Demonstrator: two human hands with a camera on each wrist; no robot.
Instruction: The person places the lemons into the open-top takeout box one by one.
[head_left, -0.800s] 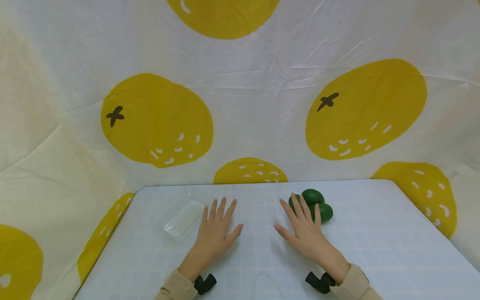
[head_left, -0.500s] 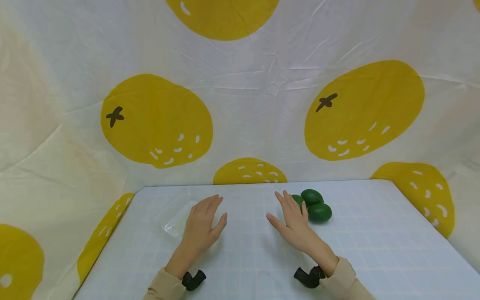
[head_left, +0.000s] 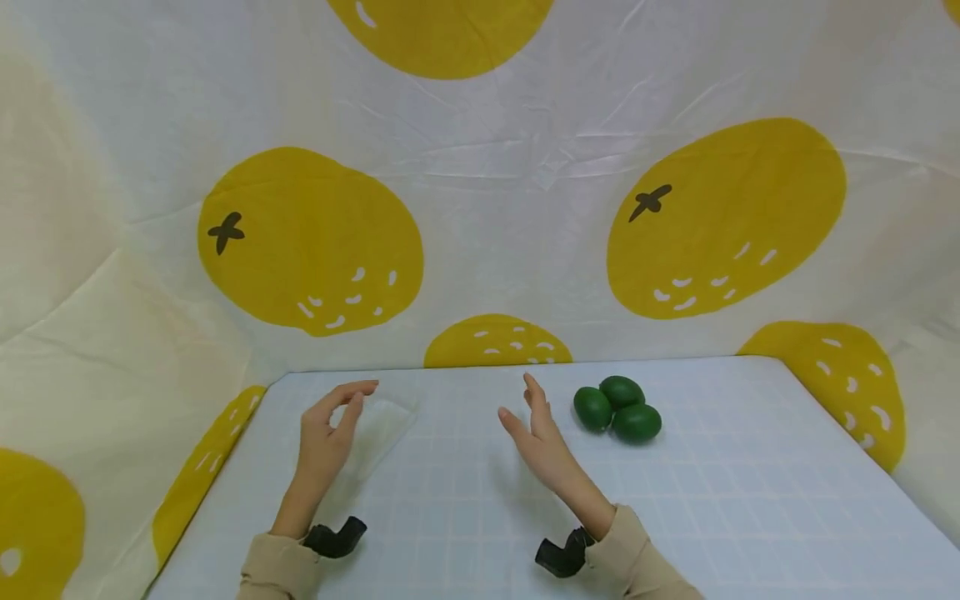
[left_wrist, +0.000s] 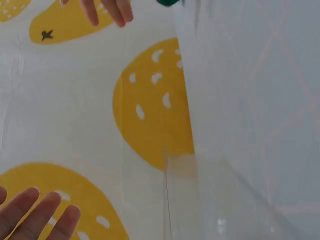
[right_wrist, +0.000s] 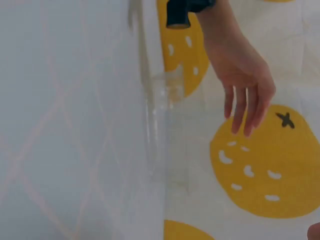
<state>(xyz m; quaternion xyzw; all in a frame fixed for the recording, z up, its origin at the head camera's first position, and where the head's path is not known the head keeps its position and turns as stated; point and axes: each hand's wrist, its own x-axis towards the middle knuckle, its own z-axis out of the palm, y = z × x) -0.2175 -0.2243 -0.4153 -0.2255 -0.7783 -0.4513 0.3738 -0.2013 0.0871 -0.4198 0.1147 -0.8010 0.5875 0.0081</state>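
In the head view my left hand (head_left: 321,442) hangs above the left side of the table, its fingers bent to the right and holding nothing. Behind and beside it lies a clear plastic tray or box (head_left: 386,423), partly covered by the hand; its upright wall (left_wrist: 210,200) shows in the left wrist view. My right hand (head_left: 551,454) hovers near the middle with fingers stretched, touching nothing. To its right, three dark green oval fruits, perhaps limes, sit together: one at the back (head_left: 622,391), one left (head_left: 592,408), one in front (head_left: 637,423).
The table (head_left: 750,483) wears a pale blue checked cover. A white cloth with large yellow fruit prints (head_left: 525,250) hangs behind and at both sides. Each wrist bears a black camera mount, one on the left (head_left: 336,537) and one on the right (head_left: 564,554).
Both hands have moved left, and their spread fingers have turned sideways. The left hand now hangs at the clear container's left side. The green fruits, earlier partly covered by the right hand, are fully visible.
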